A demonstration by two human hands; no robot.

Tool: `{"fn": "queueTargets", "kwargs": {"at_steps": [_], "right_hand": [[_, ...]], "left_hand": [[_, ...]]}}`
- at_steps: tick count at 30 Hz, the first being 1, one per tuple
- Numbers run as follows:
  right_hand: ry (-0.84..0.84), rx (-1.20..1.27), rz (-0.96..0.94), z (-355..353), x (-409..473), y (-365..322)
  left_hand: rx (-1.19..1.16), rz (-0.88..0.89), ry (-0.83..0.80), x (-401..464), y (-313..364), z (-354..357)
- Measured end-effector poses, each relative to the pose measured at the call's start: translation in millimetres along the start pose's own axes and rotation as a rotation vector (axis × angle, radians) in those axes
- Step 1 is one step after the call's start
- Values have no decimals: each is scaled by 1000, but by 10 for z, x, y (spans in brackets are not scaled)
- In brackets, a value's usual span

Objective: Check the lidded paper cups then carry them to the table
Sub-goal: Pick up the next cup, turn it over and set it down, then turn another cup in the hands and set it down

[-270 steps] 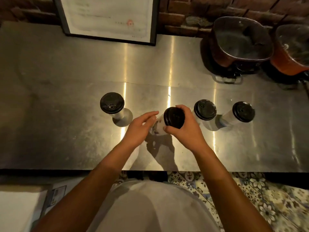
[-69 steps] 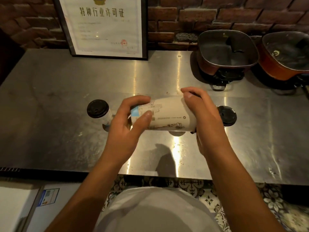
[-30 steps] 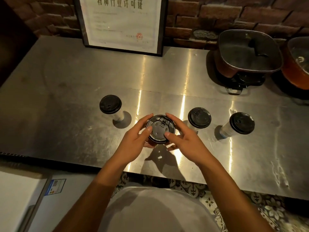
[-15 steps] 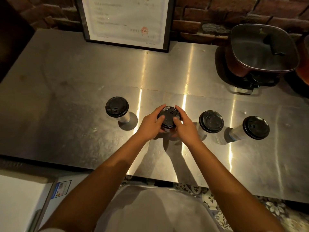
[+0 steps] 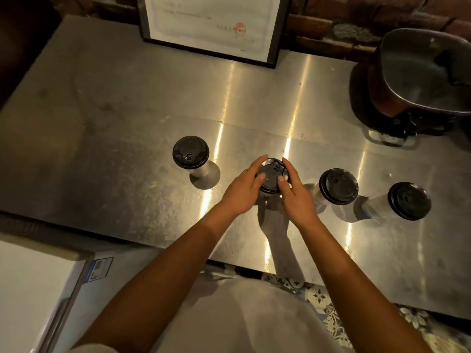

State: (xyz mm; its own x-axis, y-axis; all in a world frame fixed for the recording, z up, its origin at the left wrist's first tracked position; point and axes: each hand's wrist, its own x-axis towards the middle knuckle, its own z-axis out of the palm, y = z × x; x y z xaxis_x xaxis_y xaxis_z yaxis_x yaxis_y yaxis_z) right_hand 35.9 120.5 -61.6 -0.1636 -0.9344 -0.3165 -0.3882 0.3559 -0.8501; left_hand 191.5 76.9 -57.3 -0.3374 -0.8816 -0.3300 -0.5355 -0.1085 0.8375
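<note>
Steel counter [image 5: 127, 118]: both hands' fingers [image 5: 257, 165] clasp upright cup's lid [image 5: 272, 174].

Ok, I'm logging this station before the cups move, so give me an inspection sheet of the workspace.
Surface: steel counter, scuffed, streaked with glare.
Job's things: four lidded paper cups upright in a row: left cup, held cup, third cup, right cup.
Clutter: framed certificate against the brick wall; lidded pot at the back right.
Grippers: left hand and right hand clasp the held cup's lid.
Cables: nothing seen.
Surroundings: patterned floor tiles; white appliance at lower left.
</note>
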Motion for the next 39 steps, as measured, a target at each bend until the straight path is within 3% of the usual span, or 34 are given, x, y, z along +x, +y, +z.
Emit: {"fn": "queueTargets", "kwargs": {"at_steps": [10, 18, 23, 32, 39], "right_hand": [[-2, -194, 70, -151, -32, -208], [213, -279, -109, -186, -241, -489], [295, -348, -119, -210, -287, -611], [376, -167, -317, 209, -374, -1164], [227, -47, -298, 831, -164, -1331]], "left_hand": [[70, -67, 38, -110, 126, -120], [-86, -78, 267, -861, -46, -360], [-182, -19, 413, -1184, -179, -654], [-241, 1, 525, -1093, -354, -1400], [-123, 31, 507, -726, -640, -1771]]}}
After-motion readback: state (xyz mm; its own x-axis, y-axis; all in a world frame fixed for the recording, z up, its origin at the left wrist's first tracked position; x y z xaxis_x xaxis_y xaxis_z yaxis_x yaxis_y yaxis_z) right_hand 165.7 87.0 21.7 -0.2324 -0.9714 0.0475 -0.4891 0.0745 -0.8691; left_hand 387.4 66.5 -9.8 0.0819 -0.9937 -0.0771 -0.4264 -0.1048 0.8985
